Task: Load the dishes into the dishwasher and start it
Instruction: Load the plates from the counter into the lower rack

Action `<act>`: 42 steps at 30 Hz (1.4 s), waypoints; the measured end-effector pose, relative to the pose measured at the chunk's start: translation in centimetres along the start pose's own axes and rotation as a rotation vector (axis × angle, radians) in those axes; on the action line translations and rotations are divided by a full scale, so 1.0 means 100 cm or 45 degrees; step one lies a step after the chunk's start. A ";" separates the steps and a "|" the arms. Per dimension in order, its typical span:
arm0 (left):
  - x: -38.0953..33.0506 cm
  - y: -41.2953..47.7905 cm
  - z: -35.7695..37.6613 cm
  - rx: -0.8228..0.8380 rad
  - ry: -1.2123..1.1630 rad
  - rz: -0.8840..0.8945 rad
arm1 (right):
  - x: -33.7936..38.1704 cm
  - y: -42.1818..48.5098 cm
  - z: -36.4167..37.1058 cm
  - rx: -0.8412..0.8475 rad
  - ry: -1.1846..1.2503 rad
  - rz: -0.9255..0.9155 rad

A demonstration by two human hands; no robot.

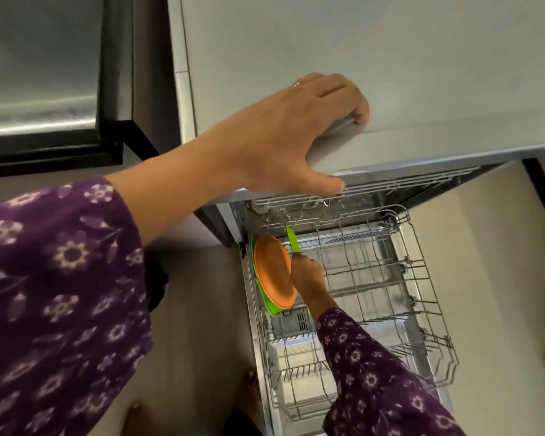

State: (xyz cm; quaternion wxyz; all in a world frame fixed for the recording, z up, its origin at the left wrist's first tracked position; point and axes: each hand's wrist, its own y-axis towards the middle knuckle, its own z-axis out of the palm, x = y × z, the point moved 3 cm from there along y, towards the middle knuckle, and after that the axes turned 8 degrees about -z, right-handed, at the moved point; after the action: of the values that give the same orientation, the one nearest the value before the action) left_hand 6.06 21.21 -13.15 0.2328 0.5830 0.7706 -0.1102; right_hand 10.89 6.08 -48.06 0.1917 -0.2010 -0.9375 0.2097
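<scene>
At the left edge of the lower rack point(422, 278), a green plate point(293, 243) stands on its rim, seen edge-on as a thin strip. The right hand point(307, 275) pinches its lower rim with curled fingers, and the sleeve reaches in over the rack's near left part. Just left of that plate stands an orange plate point(274, 275), upright and slightly tilted. A second green plate point(266, 305) stands behind it against the rack's left wall, only its rim showing. The gap between the held plate and the orange one is narrow near the hand.

Right of the hand, open rows of wire tines run to the rack's right wall, with the pale inner door point(296, 322) visible through them. The rack is pulled out, and its far end sits under the upper rack point(375, 184), which shows only as a strip of wire.

Above the rack, the left hand point(296, 130) grips the grey worktop point(422, 73), fingers curled over a raised lip and thumb along the front edge. Beige floor point(485, 278) lies right of the rack, and a dark appliance point(44, 89) stands well to its left.
</scene>
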 end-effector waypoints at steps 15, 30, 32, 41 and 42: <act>0.002 -0.001 0.001 -0.046 0.014 -0.005 | 0.014 0.036 0.049 0.070 0.053 0.063; 0.002 -0.001 0.001 -0.085 0.005 0.051 | 0.003 0.029 0.064 0.184 0.344 0.332; 0.002 -0.001 0.001 -0.094 -0.007 0.071 | 0.004 0.030 0.060 0.229 0.362 0.339; 0.000 -0.006 -0.001 -0.134 -0.046 0.092 | 0.035 -0.014 0.014 0.112 0.328 0.358; 0.000 -0.006 -0.001 -0.131 -0.042 0.087 | 0.042 -0.020 0.007 0.091 0.319 0.337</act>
State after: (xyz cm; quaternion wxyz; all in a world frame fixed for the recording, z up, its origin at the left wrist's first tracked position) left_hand 5.45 21.04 -13.16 0.2789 0.5944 0.7508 -0.0722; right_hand 6.40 6.08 -46.55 0.2848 -0.3403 -0.8635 0.2397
